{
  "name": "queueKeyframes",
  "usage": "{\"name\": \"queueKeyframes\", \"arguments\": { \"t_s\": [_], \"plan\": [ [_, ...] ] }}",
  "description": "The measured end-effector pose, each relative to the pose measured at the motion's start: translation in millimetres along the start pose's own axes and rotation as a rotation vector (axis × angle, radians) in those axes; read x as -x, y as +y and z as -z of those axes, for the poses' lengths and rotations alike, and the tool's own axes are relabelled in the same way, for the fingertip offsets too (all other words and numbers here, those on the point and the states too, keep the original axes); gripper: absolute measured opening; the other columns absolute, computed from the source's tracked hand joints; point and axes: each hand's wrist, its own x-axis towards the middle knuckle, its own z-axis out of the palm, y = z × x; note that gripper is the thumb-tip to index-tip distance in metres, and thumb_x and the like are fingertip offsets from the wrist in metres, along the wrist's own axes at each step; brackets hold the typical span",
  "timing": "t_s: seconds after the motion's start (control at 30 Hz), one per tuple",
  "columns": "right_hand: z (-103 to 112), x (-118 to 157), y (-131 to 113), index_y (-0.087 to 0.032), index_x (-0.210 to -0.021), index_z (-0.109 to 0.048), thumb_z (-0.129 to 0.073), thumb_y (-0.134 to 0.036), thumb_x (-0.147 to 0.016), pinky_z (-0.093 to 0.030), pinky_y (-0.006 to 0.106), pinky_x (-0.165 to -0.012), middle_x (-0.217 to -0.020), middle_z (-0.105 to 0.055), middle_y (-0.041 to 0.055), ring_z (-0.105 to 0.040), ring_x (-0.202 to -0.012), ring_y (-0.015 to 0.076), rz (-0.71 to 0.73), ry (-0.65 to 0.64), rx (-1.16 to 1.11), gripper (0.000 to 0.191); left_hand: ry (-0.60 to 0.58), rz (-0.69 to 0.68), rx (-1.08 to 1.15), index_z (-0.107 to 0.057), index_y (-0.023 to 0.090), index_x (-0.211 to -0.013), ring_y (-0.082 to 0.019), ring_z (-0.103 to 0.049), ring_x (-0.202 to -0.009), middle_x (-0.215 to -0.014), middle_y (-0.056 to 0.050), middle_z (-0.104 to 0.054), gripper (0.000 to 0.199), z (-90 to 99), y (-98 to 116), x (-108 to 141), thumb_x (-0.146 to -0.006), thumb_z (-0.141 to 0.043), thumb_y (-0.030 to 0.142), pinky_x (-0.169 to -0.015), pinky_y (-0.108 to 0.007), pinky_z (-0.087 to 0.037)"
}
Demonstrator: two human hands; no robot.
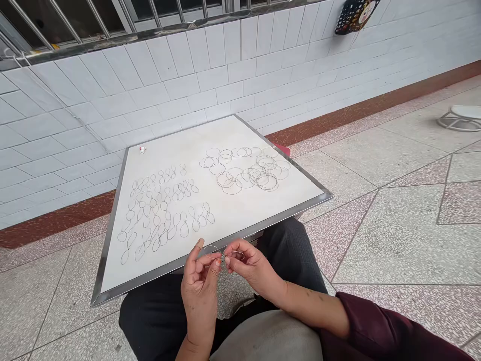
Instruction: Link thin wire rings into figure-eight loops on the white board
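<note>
A thin wire loop (pixel 213 245) is pinched between my two hands just off the table's front edge. It narrows at the middle, with one curve on each side. My left hand (pixel 203 283) grips it between thumb and a finger, while the index finger, wrapped in a tan bandage, points up. From the other side, my right hand (pixel 255 268) closes thumb and fingertips on the same loop. On the table's left half lie rows of wire loops twisted into figure eights (pixel 162 234). Round wire rings (pixel 267 181) overlap in a loose group on the right half.
The white table (pixel 180 143) has a metal rim and stands near a tiled wall (pixel 225 75). A small red-and-white object (pixel 143 150) sits at its far left corner. A dark patterned bag (pixel 355 16) hangs on the wall. A white stool (pixel 465 113) stands far right.
</note>
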Motion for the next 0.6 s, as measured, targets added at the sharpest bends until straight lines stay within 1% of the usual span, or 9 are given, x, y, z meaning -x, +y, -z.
{"name": "queueKeyframes", "arguments": {
  "t_s": [0.17,0.27,0.37,0.47,0.6],
  "plan": [
    [-1.1,0.6,-1.5,-0.021,-0.085,-0.061,-0.076,-0.044,-0.078,-0.045,0.027,-0.066,-0.068,-0.057,-0.0042,-0.053,-0.065,0.0113,-0.023,0.019,-0.006,0.028,-0.02,0.011,0.057,-0.047,0.026,-0.14,-0.016,-0.068,-0.087,-0.089,-0.001,-0.073,0.064,-3.1,-2.3,-1.1,-0.082,-0.073,0.036,-0.085,-0.03,-0.053],
    [-2.3,0.9,-0.4,-0.021,-0.084,-0.062,-0.078,-0.044,-0.076,-0.047,0.027,-0.067,-0.069,-0.058,-0.0039,-0.055,-0.066,0.0114,-0.036,0.039,-0.027,0.029,-0.012,0.036,0.053,-0.047,0.025,-0.14,-0.016,-0.067,-0.082,-0.087,0.0,-0.073,0.065,-5.0,-0.7,-0.4,-0.081,-0.074,0.036,-0.084,-0.031,-0.053],
    [-3.9,1.2,1.7,-0.021,-0.084,-0.063,-0.079,-0.044,-0.076,-0.047,0.027,-0.066,-0.071,-0.06,-0.0034,-0.056,-0.065,0.0113,-0.035,0.054,-0.045,0.029,0.002,0.043,0.057,-0.047,0.023,-0.14,-0.015,-0.067,-0.077,-0.082,0.001,-0.072,0.068,-7.0,1.1,0.5,-0.08,-0.075,0.036,-0.083,-0.031,-0.053],
    [-5.7,1.3,3.3,-0.021,-0.082,-0.062,-0.079,-0.045,-0.074,-0.048,0.028,-0.065,-0.072,-0.062,-0.0027,-0.056,-0.064,0.0115,-0.031,0.072,-0.056,0.03,0.007,0.047,0.077,-0.045,0.022,-0.141,-0.015,-0.065,-0.07,-0.077,0.002,-0.07,0.071,-8.3,1.8,0.8,-0.079,-0.076,0.037,-0.077,-0.031,-0.053],
    [-8.2,0.6,4.7,-0.021,-0.082,-0.062,-0.08,-0.048,-0.073,-0.049,0.029,-0.065,-0.067,-0.06,-0.0033,-0.055,-0.062,0.0122,-0.034,0.106,-0.061,0.033,0.002,0.05,0.083,-0.043,0.024,-0.143,-0.015,-0.062,-0.063,-0.074,0.003,-0.068,0.071,-8.8,2.1,1.2,-0.081,-0.074,0.037,-0.068,-0.03,-0.053]
  ]
}}
